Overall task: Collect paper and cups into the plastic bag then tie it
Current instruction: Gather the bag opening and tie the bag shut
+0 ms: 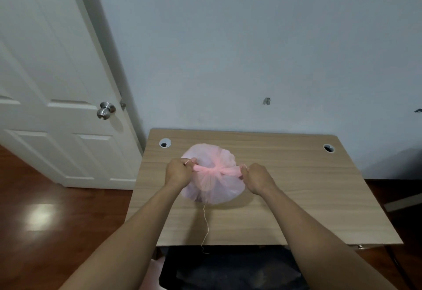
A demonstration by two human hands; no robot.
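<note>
A full pink plastic bag (212,187) sits on the wooden desk (296,187), its contents hidden by the translucent film. Its two handles are crossed in a knot (215,171) on top. My left hand (179,172) grips the left handle end and my right hand (257,177) grips the right handle end, each pulled outward and taut. No loose paper or cups show on the desk. A thin pale string (206,225) trails from under the bag over the desk's near edge.
The desk has a cable hole at the back left (164,143) and back right (328,148). A white door (57,107) with a metal knob stands left. A dark chair seat (228,269) lies below the near edge. Wood floor is at left.
</note>
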